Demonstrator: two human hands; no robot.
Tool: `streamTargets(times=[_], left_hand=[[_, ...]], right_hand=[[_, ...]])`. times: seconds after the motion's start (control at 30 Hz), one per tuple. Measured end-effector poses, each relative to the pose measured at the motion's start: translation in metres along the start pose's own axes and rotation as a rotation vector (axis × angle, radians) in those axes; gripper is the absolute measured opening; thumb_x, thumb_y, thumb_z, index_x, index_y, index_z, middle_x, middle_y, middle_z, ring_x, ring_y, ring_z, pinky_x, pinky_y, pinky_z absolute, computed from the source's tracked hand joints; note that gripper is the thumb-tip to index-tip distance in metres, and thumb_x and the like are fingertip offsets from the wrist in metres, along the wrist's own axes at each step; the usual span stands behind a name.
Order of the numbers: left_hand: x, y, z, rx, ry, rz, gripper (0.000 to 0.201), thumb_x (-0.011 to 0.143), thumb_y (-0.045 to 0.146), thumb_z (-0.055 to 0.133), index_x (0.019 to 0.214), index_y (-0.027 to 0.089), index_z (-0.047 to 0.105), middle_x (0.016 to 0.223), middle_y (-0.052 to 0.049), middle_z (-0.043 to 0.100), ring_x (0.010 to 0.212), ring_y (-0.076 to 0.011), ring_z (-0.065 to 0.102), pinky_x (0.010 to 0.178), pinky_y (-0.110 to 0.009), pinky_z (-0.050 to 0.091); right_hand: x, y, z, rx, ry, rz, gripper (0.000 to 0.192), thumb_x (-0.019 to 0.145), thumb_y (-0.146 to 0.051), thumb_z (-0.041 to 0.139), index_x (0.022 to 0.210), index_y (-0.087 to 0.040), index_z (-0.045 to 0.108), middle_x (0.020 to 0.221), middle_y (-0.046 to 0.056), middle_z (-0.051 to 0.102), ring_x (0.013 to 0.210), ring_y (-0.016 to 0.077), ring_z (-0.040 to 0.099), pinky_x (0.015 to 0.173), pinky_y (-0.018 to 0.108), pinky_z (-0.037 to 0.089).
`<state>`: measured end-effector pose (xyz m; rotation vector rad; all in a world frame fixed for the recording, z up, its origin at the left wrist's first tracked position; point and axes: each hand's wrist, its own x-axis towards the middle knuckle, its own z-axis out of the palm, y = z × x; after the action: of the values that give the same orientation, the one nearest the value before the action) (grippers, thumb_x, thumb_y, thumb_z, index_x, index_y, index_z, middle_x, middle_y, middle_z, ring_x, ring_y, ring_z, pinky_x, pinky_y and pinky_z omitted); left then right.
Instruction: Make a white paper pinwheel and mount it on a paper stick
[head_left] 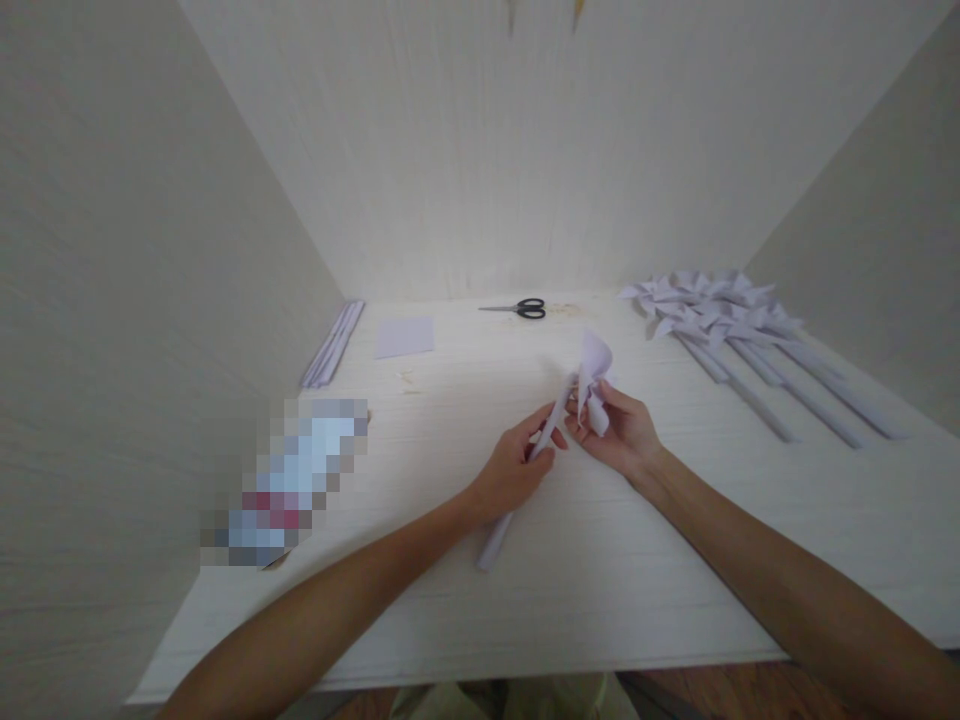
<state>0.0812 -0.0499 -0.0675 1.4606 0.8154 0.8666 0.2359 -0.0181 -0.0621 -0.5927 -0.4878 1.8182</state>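
Stick (493,542) slants over the table (420,615), gripped in our left hand (517,465). Our right hand (621,430), just beside, holds the pinwheel (596,355) at the stick's upper end; we see scissors (531,309) beyond.

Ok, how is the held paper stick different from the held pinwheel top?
The paper stick is long, straight and slim; the pinwheel top is shorter and wider. The paper stick looks smooth; the pinwheel top has curled flaps. Both are held, and both look pale purple.
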Motion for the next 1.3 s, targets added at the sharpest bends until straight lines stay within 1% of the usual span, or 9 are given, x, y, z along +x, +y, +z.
streamTargets(times=[0.13, 0.33, 0.4, 0.5, 0.57, 0.63, 0.8, 1.03, 1.3], left_hand=[[-0.0002, -0.0014, -0.0001, -0.063, -0.025, -0.010, 0.045, 0.077, 0.017, 0.041, 0.121, 0.025, 0.039, 0.086, 0.000, 0.050, 0.036, 0.0011, 0.031, 0.032, -0.015, 0.026], [0.0006, -0.0010, 0.0016, -0.154, -0.023, -0.020, 0.043, 0.080, 0.025, 0.039, 0.123, 0.022, 0.037, 0.074, 0.002, 0.047, 0.035, 0.0003, 0.029, 0.030, -0.015, 0.026], [0.0017, -0.0003, 0.0018, -0.197, -0.007, -0.034, 0.038, 0.081, 0.026, 0.037, 0.118, 0.019, 0.041, 0.070, 0.003, 0.045, 0.034, 0.0000, 0.027, 0.029, -0.014, 0.025], [0.0037, 0.0013, 0.0013, -0.259, 0.010, -0.076, 0.029, 0.080, 0.026, 0.037, 0.105, 0.015, 0.047, 0.065, 0.004, 0.042, 0.033, 0.0001, 0.023, 0.027, -0.013, 0.022], [0.0049, 0.0022, 0.0008, -0.284, 0.015, -0.098, 0.023, 0.080, 0.025, 0.038, 0.097, 0.014, 0.048, 0.063, 0.005, 0.041, 0.033, 0.0004, 0.021, 0.026, -0.013, 0.020], [0.0054, 0.0024, 0.0005, -0.294, 0.014, -0.105, 0.021, 0.079, 0.025, 0.039, 0.094, 0.014, 0.048, 0.063, 0.005, 0.040, 0.033, 0.0005, 0.021, 0.026, -0.013, 0.019], [0.0052, 0.0007, 0.0006, -0.308, -0.006, -0.112, 0.024, 0.080, 0.026, 0.039, 0.099, 0.014, 0.047, 0.067, 0.004, 0.042, 0.034, 0.0009, 0.022, 0.027, -0.013, 0.020], [0.0054, 0.0018, 0.0006, -0.311, -0.042, -0.094, 0.040, 0.081, 0.028, 0.037, 0.120, 0.017, 0.036, 0.071, 0.002, 0.045, 0.036, 0.0004, 0.023, 0.028, -0.013, 0.021], [0.0048, 0.0031, 0.0021, -0.310, -0.051, -0.119, 0.041, 0.082, 0.027, 0.037, 0.121, 0.017, 0.036, 0.071, 0.002, 0.045, 0.036, 0.0003, 0.024, 0.029, -0.013, 0.020]], right_hand=[[0.0003, 0.0003, -0.0001, 0.015, 0.006, 0.008, 0.003, 0.067, -0.018, 0.060, 0.068, -0.017, 0.057, 0.057, -0.002, 0.062, 0.050, 0.0089, 0.057, 0.047, 0.018, 0.049], [0.0012, -0.0004, -0.0010, 0.069, 0.011, 0.013, 0.009, 0.062, -0.017, 0.063, 0.069, -0.015, 0.058, 0.058, -0.001, 0.063, 0.050, 0.0086, 0.055, 0.047, 0.018, 0.048], [0.0013, -0.0019, -0.0017, 0.105, -0.011, 0.008, 0.008, 0.063, -0.018, 0.062, 0.068, -0.015, 0.057, 0.057, -0.001, 0.061, 0.050, 0.0079, 0.054, 0.048, 0.017, 0.048], [0.0012, -0.0044, -0.0028, 0.182, -0.052, -0.007, 0.006, 0.066, -0.019, 0.059, 0.069, -0.016, 0.056, 0.056, -0.003, 0.059, 0.051, 0.0062, 0.053, 0.048, 0.015, 0.047], [0.0011, -0.0055, -0.0036, 0.217, -0.057, -0.007, 0.006, 0.066, -0.018, 0.059, 0.071, -0.017, 0.055, 0.056, -0.003, 0.058, 0.053, 0.0058, 0.053, 0.048, 0.014, 0.046], [0.0013, -0.0060, -0.0043, 0.230, -0.048, -0.002, 0.007, 0.066, -0.018, 0.059, 0.071, -0.016, 0.054, 0.056, -0.003, 0.057, 0.053, 0.0057, 0.052, 0.048, 0.013, 0.046], [0.0026, -0.0056, -0.0049, 0.226, -0.015, 0.020, 0.005, 0.068, -0.018, 0.058, 0.071, -0.016, 0.054, 0.056, -0.003, 0.055, 0.053, 0.0058, 0.052, 0.048, 0.013, 0.046], [0.0036, -0.0051, -0.0050, 0.202, 0.002, 0.053, 0.005, 0.070, -0.018, 0.056, 0.072, -0.015, 0.054, 0.059, -0.002, 0.057, 0.054, 0.0056, 0.053, 0.049, 0.013, 0.047], [0.0046, -0.0049, -0.0042, 0.181, 0.045, 0.067, 0.005, 0.070, -0.017, 0.056, 0.074, -0.014, 0.055, 0.062, 0.000, 0.060, 0.054, 0.0062, 0.054, 0.048, 0.013, 0.047]])
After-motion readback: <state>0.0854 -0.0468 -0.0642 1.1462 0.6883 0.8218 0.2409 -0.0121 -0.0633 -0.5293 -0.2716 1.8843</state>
